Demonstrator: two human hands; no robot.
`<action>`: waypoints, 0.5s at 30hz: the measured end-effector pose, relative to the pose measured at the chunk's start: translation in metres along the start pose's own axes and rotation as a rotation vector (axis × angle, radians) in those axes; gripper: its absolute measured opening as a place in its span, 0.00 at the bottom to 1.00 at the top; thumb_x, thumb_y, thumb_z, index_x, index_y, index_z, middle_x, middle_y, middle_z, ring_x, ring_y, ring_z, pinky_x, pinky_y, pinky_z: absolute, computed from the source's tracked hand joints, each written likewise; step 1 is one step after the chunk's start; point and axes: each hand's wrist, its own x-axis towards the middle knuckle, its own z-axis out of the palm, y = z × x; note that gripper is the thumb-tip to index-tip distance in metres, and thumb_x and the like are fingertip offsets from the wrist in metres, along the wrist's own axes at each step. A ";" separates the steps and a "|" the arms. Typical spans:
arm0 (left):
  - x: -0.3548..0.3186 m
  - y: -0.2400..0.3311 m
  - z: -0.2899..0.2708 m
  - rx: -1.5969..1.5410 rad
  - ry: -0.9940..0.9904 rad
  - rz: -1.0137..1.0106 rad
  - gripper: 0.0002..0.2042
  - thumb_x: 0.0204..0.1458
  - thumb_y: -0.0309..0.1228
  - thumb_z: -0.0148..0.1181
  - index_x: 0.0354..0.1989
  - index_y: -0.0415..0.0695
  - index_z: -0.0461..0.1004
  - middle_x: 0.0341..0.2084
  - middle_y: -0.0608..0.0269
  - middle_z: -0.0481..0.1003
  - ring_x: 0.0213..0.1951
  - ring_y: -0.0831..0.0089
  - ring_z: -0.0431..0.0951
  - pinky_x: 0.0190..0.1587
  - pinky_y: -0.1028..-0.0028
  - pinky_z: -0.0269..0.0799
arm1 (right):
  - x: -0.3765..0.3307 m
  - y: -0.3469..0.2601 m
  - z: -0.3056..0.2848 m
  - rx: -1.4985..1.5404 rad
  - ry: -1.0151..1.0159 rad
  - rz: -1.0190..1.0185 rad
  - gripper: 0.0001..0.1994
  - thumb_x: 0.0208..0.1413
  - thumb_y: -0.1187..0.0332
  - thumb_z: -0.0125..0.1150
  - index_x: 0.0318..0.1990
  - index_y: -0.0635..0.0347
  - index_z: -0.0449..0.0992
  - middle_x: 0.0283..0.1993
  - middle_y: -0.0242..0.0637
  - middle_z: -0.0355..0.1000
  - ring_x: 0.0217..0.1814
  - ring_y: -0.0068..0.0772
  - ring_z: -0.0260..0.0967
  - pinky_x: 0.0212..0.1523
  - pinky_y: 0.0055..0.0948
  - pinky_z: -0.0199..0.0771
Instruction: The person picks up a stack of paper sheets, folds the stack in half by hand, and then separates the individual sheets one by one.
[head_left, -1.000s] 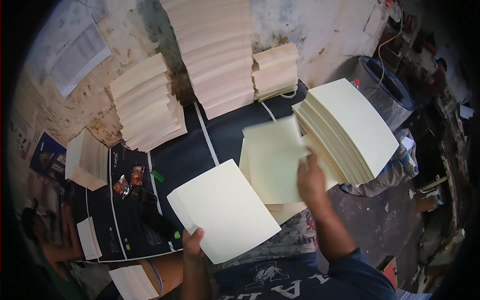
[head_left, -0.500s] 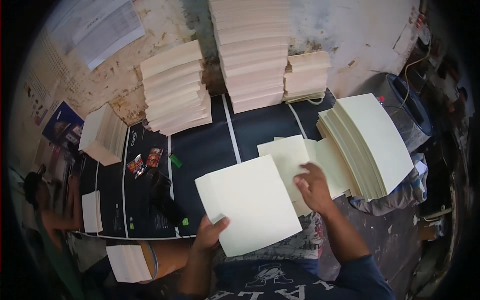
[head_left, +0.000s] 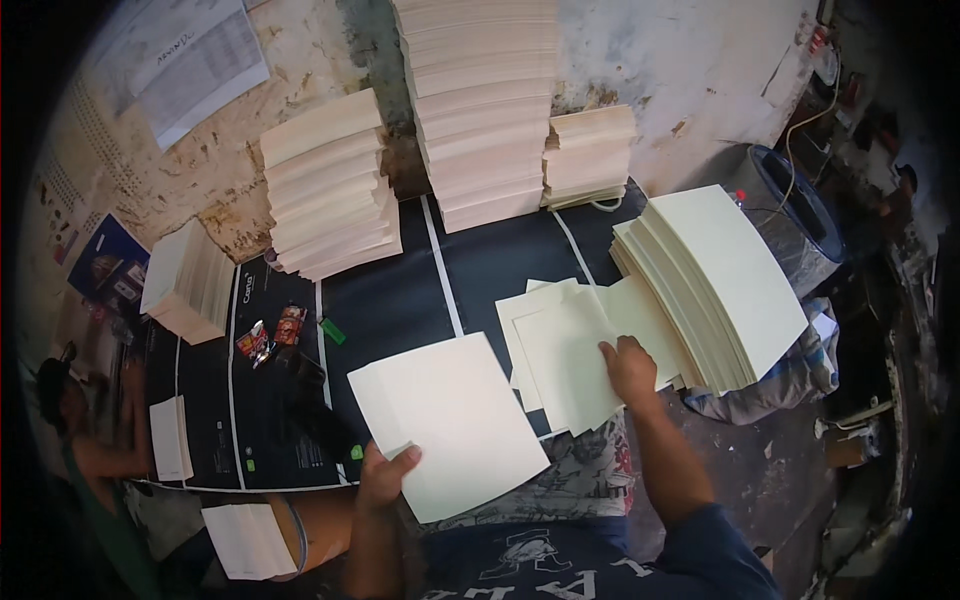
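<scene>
Head view: left hand grips pale paper at its lower-left edge, thumb on top. Right hand touches loose cream sheets on the desk, beside a thick stack; fingers curled, grip I cannot tell.

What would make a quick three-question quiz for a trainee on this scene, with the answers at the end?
1. Which hand grips the white paper?
2. Where does the tallest paper stack stand: a) on the floor; b) at the back of the black table; c) at the table's left end?
3. True or false: the small green object lies left of the loose sheets.

Key: 1. The left hand; 2. b; 3. True.
</scene>
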 end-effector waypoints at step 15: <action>0.020 -0.008 0.030 -0.200 -0.068 -0.008 0.27 0.50 0.29 0.63 0.58 0.34 0.63 0.47 0.52 0.74 0.46 0.62 0.77 0.49 0.63 0.74 | -0.005 -0.021 -0.050 0.106 -0.175 -0.016 0.22 0.53 0.52 0.64 0.34 0.69 0.76 0.47 0.56 0.72 0.51 0.52 0.70 0.49 0.44 0.68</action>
